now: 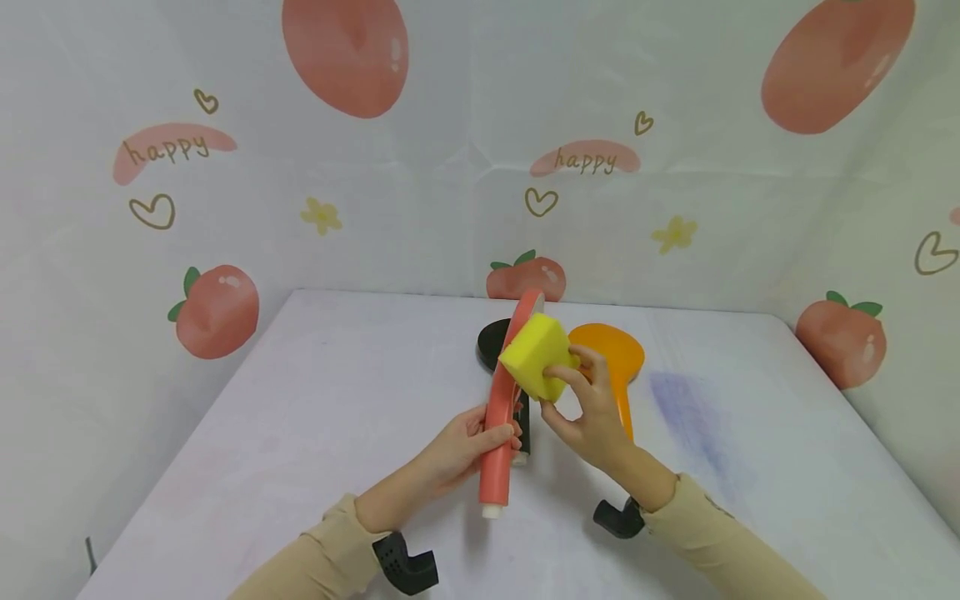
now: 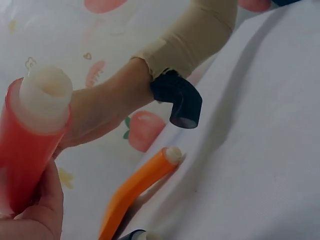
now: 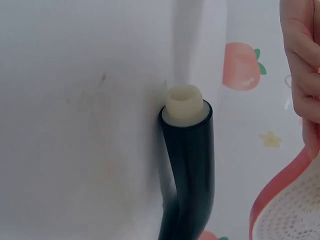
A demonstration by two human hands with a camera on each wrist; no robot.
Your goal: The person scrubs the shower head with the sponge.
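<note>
A red shower head (image 1: 497, 475) is raised over the table in my left hand (image 1: 476, 442), whose fingers and thumb wrap its handle. Its handle end, with a pale threaded fitting (image 2: 46, 95), looms at the left of the left wrist view. In the right wrist view, the white perforated face (image 3: 295, 215) of the red head shows at the lower right. My right hand (image 1: 596, 417) pinches a yellow sponge (image 1: 534, 354) between thumb and fingers. The sponge is up against the shower head's face side; whether they touch, I cannot tell.
Behind the red one lies a black shower head (image 1: 491, 343), partly hidden, its handle (image 3: 190, 160) large in the right wrist view. An orange shower head (image 1: 611, 350) lies to its right. Bluish stains mark the white table (image 1: 337, 375); a fruit-printed cloth (image 1: 450, 208) hangs behind.
</note>
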